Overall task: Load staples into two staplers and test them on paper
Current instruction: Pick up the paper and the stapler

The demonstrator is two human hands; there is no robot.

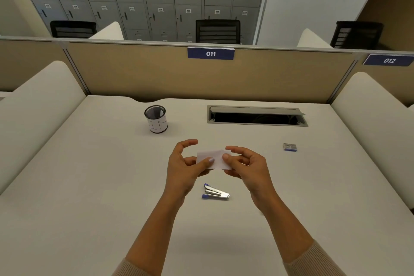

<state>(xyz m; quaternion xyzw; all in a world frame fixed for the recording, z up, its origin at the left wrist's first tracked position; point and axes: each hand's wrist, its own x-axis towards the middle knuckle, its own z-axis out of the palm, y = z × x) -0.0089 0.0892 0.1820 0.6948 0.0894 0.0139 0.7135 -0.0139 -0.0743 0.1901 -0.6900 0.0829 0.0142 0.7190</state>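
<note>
paper slip up in both hands, stapler waiting below

nearest the camera, at the bottom of the frame, two ribbed knit cuffs in beige, then bare forearms reaching up toward the centre. just beyond the wrists, low centre, lies the stapler (215,192): a small plier type, bright metal body with blue plastic tips, resting on its side on the pale, matte surface (89,197). it sits right under the hands, handy for a quick pick-up, by my reading. only this one stapler is in view; the second i can't find.

up to the middle of the frame now, and here's the action. the left hand (184,164) has its thumb pressed on the left end of the paper (214,158), the forefinger curled free above. the right hand (245,164) pinches the right end, thumb on top and fingers tucked beneath. each grip is closed lightly on the slip, which is held clear above the surface. it's a small white rectangle, thin and flat, and it looks folded or doubled, though i can't be sure. held taut at both ends like this, it's likely being readied or checked for the test.

further out, to the right, the staple box (290,147), small and grey with a blue edge, sits well apart from the hands. upper left of centre stands a black mesh pen cup (156,119) wrapped in a white band, looking empty. right of it, a grey cable hatch (257,115) with its flap open, then the tan fabric partition (134,69) carrying a blue "011" plate (210,53).
</note>
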